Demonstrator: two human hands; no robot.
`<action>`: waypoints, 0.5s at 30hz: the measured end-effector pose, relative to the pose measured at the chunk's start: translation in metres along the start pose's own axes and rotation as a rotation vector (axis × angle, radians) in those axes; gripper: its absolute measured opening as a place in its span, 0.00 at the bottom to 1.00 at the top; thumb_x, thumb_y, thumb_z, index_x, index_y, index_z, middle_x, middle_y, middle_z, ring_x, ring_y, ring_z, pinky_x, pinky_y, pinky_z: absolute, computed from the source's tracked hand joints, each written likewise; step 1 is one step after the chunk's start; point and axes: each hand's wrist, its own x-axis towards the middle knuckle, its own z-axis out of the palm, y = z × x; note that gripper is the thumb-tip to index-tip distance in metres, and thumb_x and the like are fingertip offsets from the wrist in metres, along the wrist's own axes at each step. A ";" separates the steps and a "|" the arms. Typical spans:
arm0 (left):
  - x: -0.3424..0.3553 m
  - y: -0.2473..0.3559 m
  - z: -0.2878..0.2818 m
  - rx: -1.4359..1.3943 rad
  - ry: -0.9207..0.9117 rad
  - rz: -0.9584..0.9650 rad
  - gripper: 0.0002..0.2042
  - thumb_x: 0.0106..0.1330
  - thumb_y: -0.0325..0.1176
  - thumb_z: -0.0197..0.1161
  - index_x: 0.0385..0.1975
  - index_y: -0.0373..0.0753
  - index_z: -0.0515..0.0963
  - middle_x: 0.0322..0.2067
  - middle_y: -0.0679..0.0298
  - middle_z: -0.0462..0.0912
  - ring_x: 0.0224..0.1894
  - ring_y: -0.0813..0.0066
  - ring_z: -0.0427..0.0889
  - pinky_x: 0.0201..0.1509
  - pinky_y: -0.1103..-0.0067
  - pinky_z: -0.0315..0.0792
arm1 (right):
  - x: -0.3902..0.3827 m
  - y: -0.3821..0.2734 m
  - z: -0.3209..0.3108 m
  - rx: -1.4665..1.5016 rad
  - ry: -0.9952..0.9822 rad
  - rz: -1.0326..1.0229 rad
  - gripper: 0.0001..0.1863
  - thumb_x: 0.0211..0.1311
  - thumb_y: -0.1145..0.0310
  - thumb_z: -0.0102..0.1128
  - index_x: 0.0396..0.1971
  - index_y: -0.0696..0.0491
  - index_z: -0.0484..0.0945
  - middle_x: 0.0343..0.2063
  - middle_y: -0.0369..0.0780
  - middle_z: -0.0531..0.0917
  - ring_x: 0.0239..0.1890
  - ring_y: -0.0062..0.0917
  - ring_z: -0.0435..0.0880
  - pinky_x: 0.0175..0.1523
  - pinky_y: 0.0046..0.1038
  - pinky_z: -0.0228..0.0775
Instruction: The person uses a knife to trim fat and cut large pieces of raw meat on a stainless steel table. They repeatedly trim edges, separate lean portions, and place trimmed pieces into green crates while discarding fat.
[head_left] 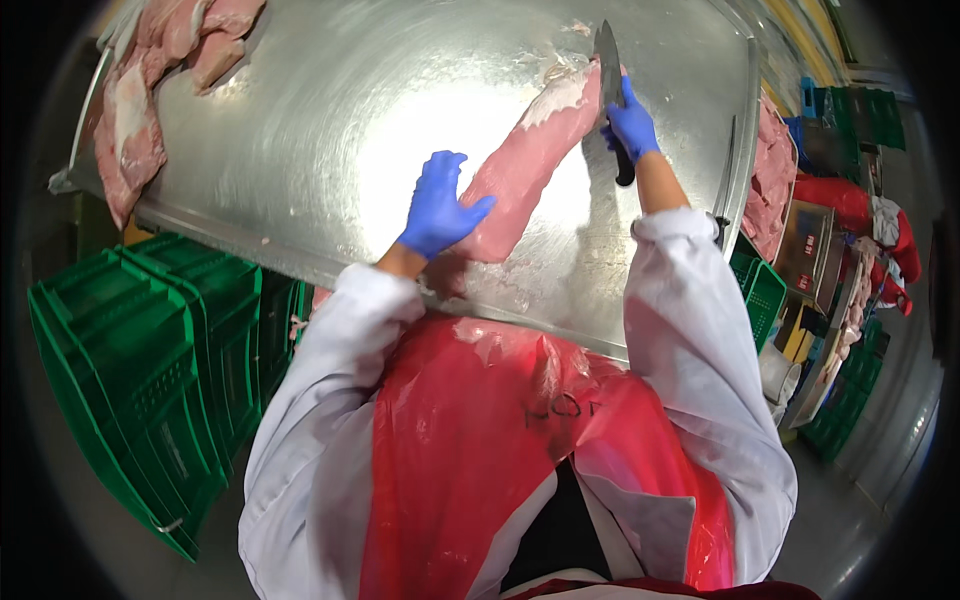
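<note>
- Meat piece, long and pink with a whitish patch toward its upper end, lies slantwise on the steel table, from just below the frame's centre up toward the upper right of centre.
- Left hand, in a blue glove, is near the centre of the frame at the lower left end of the meat piece; its fingers and thumb stand apart, with the thumb at the meat's edge and nothing gripped.
- Right hand, also blue-gloved, is in the upper right of centre, wrapped around the black handle of a knife, one finger stretched forward toward the blade.
- The knife's blade points to the top of the frame, alongside the upper right end of the meat piece; whether its edge touches the meat, I cannot tell.
- Pale scraps lie just beside that upper end.
- More pink meat is heaped in the upper left of the frame.
- Green crates stand at the left, below the table's edge.
- Further meat pieces fill a container at the right, beyond the table's rim.
- A red apron and white sleeves fill the lower middle.
</note>
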 end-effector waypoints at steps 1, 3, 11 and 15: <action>0.019 -0.003 0.026 -0.136 0.005 0.035 0.25 0.53 0.40 0.73 0.48 0.35 0.74 0.43 0.49 0.75 0.44 0.46 0.73 0.49 0.59 0.71 | -0.010 0.010 -0.008 -0.014 0.026 -0.001 0.41 0.68 0.73 0.52 0.79 0.33 0.50 0.28 0.41 0.81 0.19 0.24 0.80 0.22 0.30 0.76; 0.037 -0.002 0.046 -0.097 -0.120 0.186 0.21 0.51 0.40 0.73 0.43 0.38 0.77 0.43 0.51 0.75 0.44 0.48 0.73 0.49 0.60 0.71 | -0.023 0.036 -0.017 -0.036 0.069 0.008 0.41 0.69 0.73 0.53 0.79 0.32 0.50 0.28 0.40 0.81 0.18 0.23 0.79 0.23 0.28 0.76; 0.118 0.003 0.067 -0.106 -0.838 0.051 0.22 0.58 0.47 0.71 0.46 0.37 0.80 0.44 0.50 0.83 0.44 0.50 0.81 0.52 0.64 0.76 | -0.072 0.089 -0.033 0.409 0.151 0.050 0.42 0.73 0.77 0.49 0.80 0.34 0.45 0.28 0.38 0.80 0.20 0.19 0.79 0.21 0.25 0.74; 0.268 0.026 0.131 -0.041 -0.411 0.033 0.27 0.63 0.50 0.68 0.54 0.35 0.77 0.49 0.46 0.82 0.48 0.50 0.83 0.52 0.64 0.76 | -0.091 0.114 -0.034 0.557 0.190 0.095 0.43 0.73 0.78 0.49 0.80 0.34 0.41 0.21 0.40 0.80 0.15 0.20 0.76 0.19 0.24 0.72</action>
